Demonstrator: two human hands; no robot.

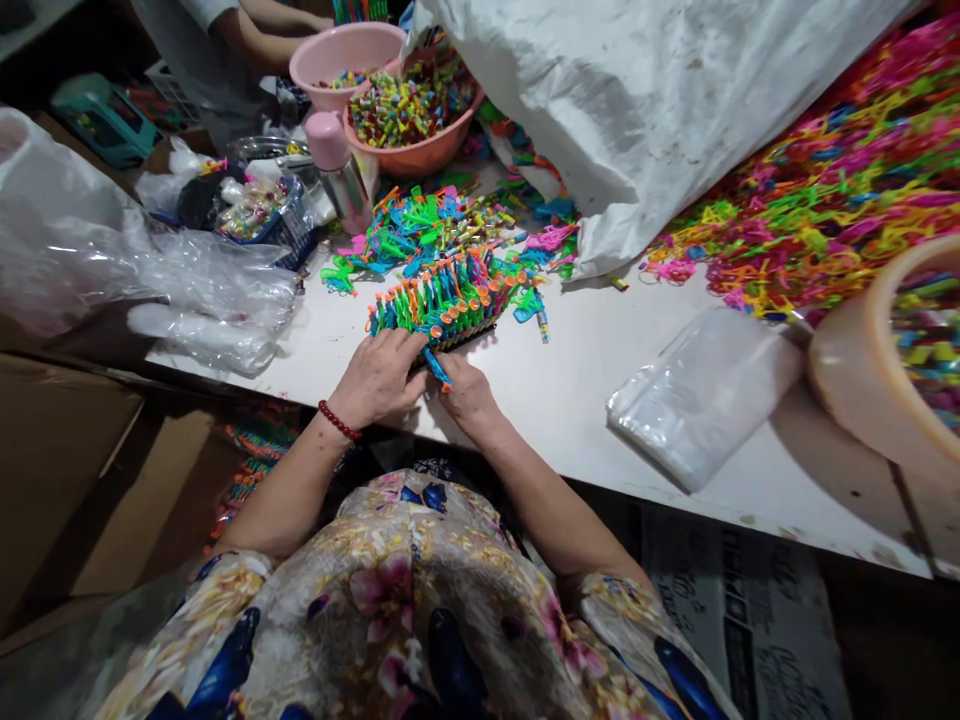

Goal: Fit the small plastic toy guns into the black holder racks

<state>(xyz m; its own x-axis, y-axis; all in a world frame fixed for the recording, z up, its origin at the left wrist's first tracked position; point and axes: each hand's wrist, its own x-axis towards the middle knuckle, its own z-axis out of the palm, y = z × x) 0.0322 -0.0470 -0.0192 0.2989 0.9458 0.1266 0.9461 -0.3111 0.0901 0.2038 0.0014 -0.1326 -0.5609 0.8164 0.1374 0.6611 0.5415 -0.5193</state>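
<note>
A tight row of small colourful plastic toys point(450, 298) stands on the white table point(600, 370), with orange caps facing right. My left hand point(379, 378), with a red bead bracelet at the wrist, rests on the near end of the row. My right hand point(463, 388) sits just beside it, pinching a blue toy piece point(436, 368) between the two hands. Loose toys of the same kind point(427, 225) lie scattered behind the row.
Behind stand a pink bowl of small coloured pieces point(412, 105), a second pink bowl point(345, 50) and a pink-capped bottle point(337, 170). Another person's arm point(262, 35) is at top left. A white sack point(645, 110), a heap of neon pieces point(840, 190), clear bags point(697, 395), a beige tub point(877, 360).
</note>
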